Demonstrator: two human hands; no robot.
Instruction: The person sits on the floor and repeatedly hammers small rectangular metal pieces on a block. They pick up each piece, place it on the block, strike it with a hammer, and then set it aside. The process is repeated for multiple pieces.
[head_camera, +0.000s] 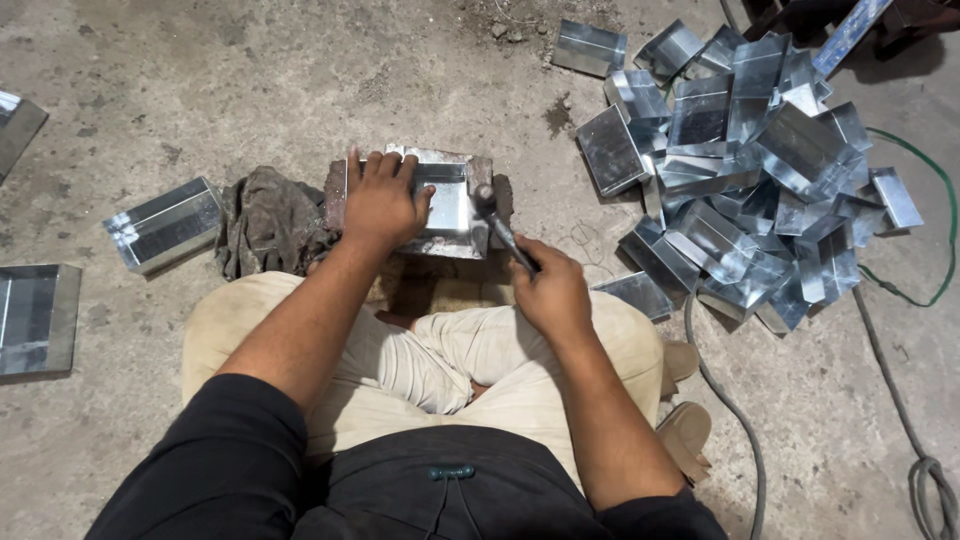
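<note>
I sit cross-legged on a concrete floor. My left hand (380, 200) presses flat on a folded sheet-metal piece (448, 205) that lies on a dark block (502, 192) in front of my knees. My right hand (550, 290) grips the handle of a small hammer (497, 220), whose head rests on the right side of the metal piece.
A big heap of shiny folded metal boxes (745, 170) lies at the right. A crumpled dark rag (268, 222) sits left of the block, beside another metal box (165, 224). More boxes (38, 318) lie at the far left. Cables (905, 290) run along the right.
</note>
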